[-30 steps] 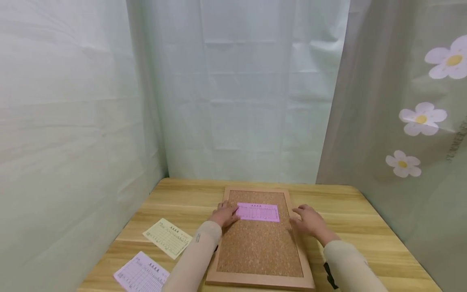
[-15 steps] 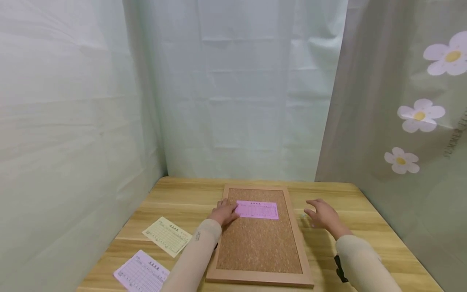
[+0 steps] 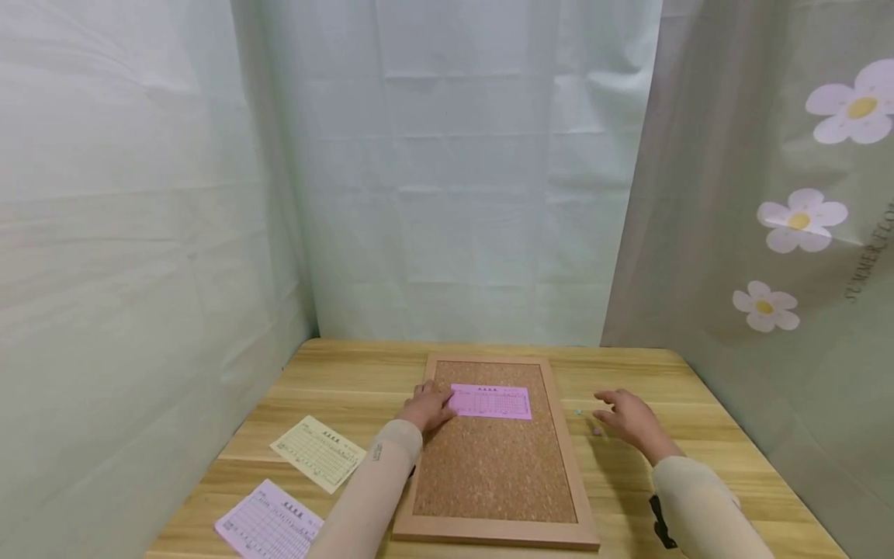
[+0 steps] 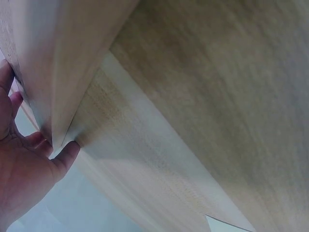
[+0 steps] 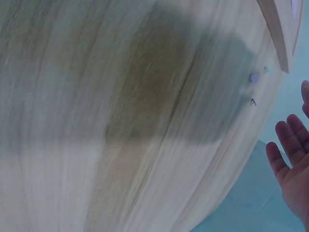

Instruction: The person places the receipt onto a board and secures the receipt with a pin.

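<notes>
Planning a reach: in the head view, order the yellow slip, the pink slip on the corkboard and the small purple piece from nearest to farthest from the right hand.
1. Small purple piece: just left of the right hand
2. Pink slip: on the corkboard
3. Yellow slip: left of the corkboard

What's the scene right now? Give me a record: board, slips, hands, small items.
board: rectangular cork board with wooden frame, flat on wood-grain table
slip_on_board: bright pink printed paper slip, toward the far end
slips_on_table: pale yellow printed paper slip and lilac printed paper slip, left of board
left_hand: left hand on board's left edge, at pink slip's left end
right_hand: right hand right of board, nothing visibly held
small_items: tiny teal piece, tiny purple piece; too small to identify
</notes>
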The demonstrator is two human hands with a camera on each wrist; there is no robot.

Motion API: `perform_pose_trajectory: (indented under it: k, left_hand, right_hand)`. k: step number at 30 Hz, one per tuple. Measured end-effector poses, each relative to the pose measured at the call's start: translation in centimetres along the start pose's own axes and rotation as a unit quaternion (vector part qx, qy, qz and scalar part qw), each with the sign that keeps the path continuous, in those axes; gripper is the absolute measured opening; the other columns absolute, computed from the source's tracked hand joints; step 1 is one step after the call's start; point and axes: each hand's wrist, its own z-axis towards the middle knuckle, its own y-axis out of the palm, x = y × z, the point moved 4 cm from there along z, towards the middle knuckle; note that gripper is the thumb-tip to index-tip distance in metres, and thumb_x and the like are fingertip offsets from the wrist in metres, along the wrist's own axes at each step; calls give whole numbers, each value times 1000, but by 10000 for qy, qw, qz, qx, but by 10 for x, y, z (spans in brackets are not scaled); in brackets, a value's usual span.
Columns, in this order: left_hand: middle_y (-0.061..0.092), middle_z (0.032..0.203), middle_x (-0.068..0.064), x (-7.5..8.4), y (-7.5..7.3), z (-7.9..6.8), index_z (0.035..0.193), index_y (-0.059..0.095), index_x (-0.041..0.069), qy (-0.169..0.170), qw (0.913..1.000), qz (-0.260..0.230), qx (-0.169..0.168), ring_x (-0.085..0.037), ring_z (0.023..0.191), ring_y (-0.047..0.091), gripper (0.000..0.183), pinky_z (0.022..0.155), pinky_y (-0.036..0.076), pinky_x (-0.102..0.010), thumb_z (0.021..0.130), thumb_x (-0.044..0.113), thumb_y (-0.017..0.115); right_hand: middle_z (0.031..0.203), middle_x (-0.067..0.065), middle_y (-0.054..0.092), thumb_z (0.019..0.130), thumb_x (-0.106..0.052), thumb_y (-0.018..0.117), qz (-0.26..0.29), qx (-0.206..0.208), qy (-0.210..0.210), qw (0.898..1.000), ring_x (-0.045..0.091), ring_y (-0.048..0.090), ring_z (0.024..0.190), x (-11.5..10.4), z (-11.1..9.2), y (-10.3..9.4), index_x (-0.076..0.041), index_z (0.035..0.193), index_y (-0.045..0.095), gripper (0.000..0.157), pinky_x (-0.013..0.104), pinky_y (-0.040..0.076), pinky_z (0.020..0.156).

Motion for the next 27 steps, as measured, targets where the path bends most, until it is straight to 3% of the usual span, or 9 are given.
perform_pose_trajectory:
  k: [6, 18, 27]
  left_hand:
    - [25, 157, -26, 0, 0, 1, 150, 46, 14, 16, 10000, 67, -3, -44, 143, 23, 53, 106, 31, -62, 102, 35, 55]
    - [24, 157, -26, -1, 1, 1, 149, 47, 15, -90, 9999, 33, -46, -43, 144, 21, 53, 108, 29, -61, 102, 36, 56]
    - [23, 158, -26, 2, -2, -2, 151, 44, 14, 17, 10000, -2, -85, -44, 144, 21, 53, 108, 29, -62, 103, 34, 54]
  right_hand:
    - [116, 28, 63, 96, -12, 64, 76, -150, 163, 9997, 45, 61, 104, 8, -2, 4, 7, 126, 62, 35, 56, 50, 84]
    - [101, 17, 68, 89, -7, 70, 85, -320, -7, 9995, 36, 64, 93, 19, -9, 17, 4, 113, 69, 26, 52, 51, 80]
    - [92, 9, 68, 84, -2, 74, 35, -320, -258, 9991, 30, 64, 87, 19, -5, 24, 3, 106, 70, 23, 51, 51, 80]
